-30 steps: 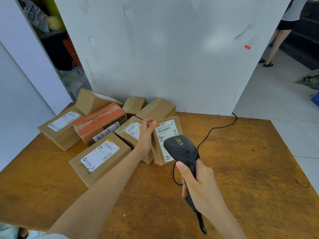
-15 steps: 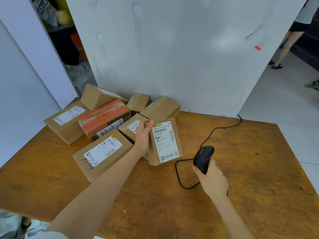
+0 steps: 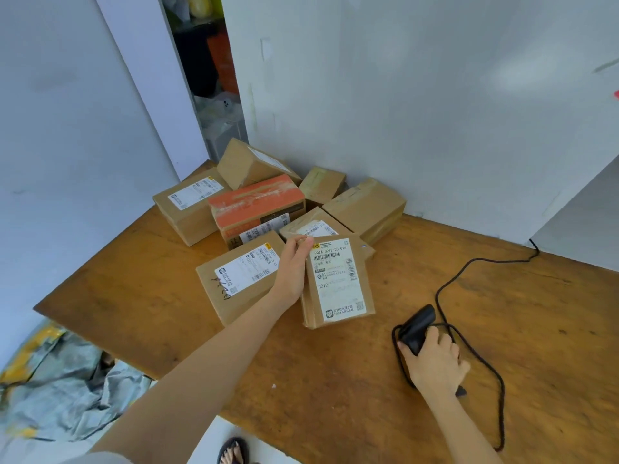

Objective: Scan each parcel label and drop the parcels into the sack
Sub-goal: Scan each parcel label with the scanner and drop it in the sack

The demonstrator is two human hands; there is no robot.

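Gripping the left edge of a parcel (image 3: 335, 293), the left hand (image 3: 290, 274) has its fingers curled at the box's top left corner. The right hand (image 3: 435, 361) is wrapped round a black scanner (image 3: 416, 324). A second ago the scanner was raised to the label (image 3: 335, 262); now it is down at the table (image 3: 502, 329), at 4 o'clock from the parcel, which has hardly moved. The parcel is a flat brown cardboard box, tilted up, its white barcoded label reading "G212", at 5 o'clock of the pile of boxes (image 3: 258, 209). A crumpled grey and yellow sack (image 3: 67, 380) lies at 8 o'clock, below the worn orange-brown wooden top. A thin black cable (image 3: 502, 261) loops across it.
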